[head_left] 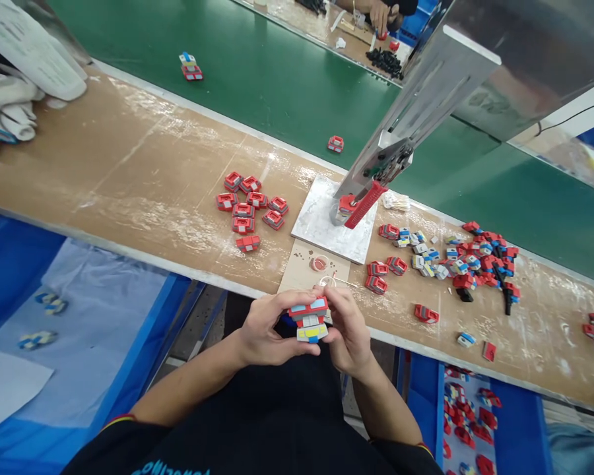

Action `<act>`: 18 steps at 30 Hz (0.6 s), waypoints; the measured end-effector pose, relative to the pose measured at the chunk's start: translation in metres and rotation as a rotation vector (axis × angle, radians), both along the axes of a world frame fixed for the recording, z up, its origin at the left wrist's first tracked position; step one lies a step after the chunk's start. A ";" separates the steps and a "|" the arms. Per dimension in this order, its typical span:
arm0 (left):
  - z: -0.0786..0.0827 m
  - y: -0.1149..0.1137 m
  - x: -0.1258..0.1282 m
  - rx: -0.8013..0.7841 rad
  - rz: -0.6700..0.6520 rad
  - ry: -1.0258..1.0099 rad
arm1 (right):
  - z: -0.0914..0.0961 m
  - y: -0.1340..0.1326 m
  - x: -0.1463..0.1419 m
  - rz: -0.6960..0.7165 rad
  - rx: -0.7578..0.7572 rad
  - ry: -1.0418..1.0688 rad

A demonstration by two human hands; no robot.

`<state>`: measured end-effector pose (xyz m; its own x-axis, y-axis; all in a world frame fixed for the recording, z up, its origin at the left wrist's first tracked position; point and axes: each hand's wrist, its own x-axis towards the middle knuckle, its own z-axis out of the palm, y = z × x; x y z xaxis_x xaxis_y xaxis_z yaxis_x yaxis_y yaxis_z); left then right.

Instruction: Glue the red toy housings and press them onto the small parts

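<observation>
Between both hands, just in front of the bench edge, is a small toy robot torso, red and grey on top with a white, yellow and blue lower part. My left hand grips its left side, thumb below and fingers above. On the other side my right hand closes its fingers and thumb on it. Just beyond the hands lies a piece of cardboard with a little dish of red paint and a thin stick. Behind it, a metal press with a red handle stands on a pale plate.
Several red toy parts lie left of the press; a mixed pile of red, white and blue parts is at right. A green conveyor carries two pieces. Blue bins flank me. Across the belt, another person's hand works.
</observation>
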<state>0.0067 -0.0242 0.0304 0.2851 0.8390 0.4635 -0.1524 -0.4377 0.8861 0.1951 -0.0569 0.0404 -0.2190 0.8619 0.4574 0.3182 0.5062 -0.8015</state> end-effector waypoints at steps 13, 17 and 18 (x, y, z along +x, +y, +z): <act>-0.013 0.046 -0.023 -0.384 0.030 -0.147 | 0.018 0.094 0.067 -0.425 0.128 -0.245; -0.014 0.050 -0.029 -0.453 -0.042 -0.084 | 0.024 0.123 0.074 -0.161 -0.054 -0.324; -0.015 0.051 -0.028 -0.465 -0.051 -0.075 | 0.024 0.123 0.073 -0.103 -0.081 -0.314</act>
<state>-0.0218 0.0263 0.0153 0.3118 0.9481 0.0627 -0.2346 0.0129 0.9720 0.2686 0.0661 0.0648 -0.2481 0.9177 0.3102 0.6019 0.3969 -0.6929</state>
